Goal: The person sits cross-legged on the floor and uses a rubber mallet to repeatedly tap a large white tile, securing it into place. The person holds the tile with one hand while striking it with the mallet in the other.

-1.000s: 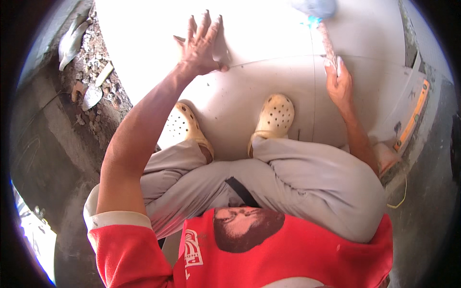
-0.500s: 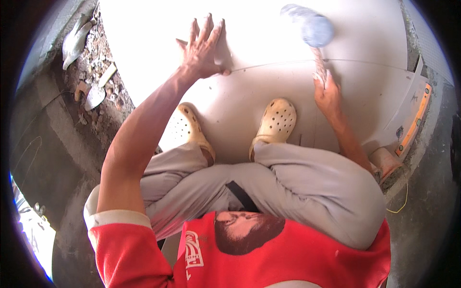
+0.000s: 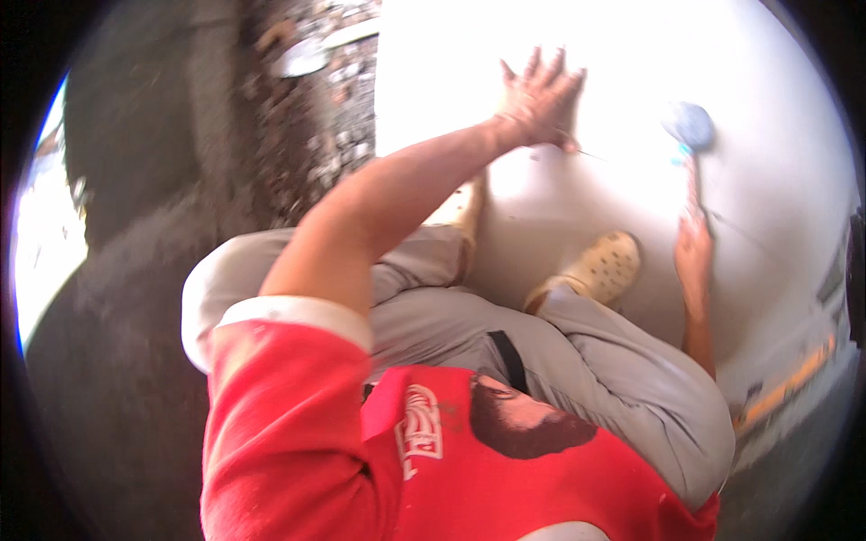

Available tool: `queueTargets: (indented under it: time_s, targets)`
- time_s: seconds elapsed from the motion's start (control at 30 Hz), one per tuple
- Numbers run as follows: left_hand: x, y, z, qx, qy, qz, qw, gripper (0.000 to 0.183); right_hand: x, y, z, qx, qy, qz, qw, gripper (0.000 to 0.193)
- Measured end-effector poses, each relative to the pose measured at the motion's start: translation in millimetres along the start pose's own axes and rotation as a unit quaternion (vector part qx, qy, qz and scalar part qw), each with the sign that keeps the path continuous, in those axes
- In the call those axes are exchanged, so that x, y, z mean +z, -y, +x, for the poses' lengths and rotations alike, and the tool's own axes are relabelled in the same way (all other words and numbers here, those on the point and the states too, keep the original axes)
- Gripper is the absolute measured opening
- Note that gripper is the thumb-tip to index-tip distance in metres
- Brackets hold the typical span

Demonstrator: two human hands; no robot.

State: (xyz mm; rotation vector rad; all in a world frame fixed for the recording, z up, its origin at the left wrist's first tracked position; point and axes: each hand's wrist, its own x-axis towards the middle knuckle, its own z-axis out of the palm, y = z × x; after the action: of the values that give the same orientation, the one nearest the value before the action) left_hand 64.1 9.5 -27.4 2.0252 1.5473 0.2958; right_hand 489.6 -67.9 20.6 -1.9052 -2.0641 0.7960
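While the bare left hand rests with its palm down and its fingers spread on a smooth, white tile surface, the bare right hand is closed around the pale pinkish handle of a mallet-like tool. The rounded, blue-grey head of this tool is at the far end of the handle, pointing away from the person, and a bright blue wrapping is seen where the head meets the handle. The tool is over the tile, to the right of the left hand and well apart from it. As the picture is somewhat blurred there, I cannot tell whether the head touches the tile.

Between the two arms, a cream-yellow clog with round holes stands on the tile; its pair is partly hidden behind the left forearm. Along the left edge of the tile runs a strip of brown and grey rubble, on which lies a flat, silvery blade. At the lower right, a long, orange bar lies near the tile's border.
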Motion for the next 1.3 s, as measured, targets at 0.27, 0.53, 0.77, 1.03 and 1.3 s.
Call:
queueTargets:
  time_s: [0.27, 0.53, 0.77, 1.03, 1.3]
  targets:
    - [-48, 27, -63, -0.136, 0.008, 0.117, 0.984, 0.122, -3, -10, 1, 0.034, 0.041, -0.038, 0.998, 0.060]
    - [-107, -6, -69, -0.230, 0.097, 0.116, 0.961, 0.114, -18, 30, 82, -0.067, 0.037, -0.081, 0.994, 0.060]
    - [-109, -23, -75, -0.276, 0.097, 0.110, 0.950, 0.119, -52, 104, 188, -0.115, -0.079, 0.172, 0.975, 0.051]
    - [-118, -33, -78, -0.300, 0.060, 0.052, 0.950, 0.101, 3, 161, 202, -0.167, 0.069, -0.077, 0.980, 0.052]
    - [-113, -31, -75, -0.295, 0.073, 0.053, 0.951, 0.120, -17, 114, 239, -0.317, -0.066, -0.081, 0.943, 0.043]
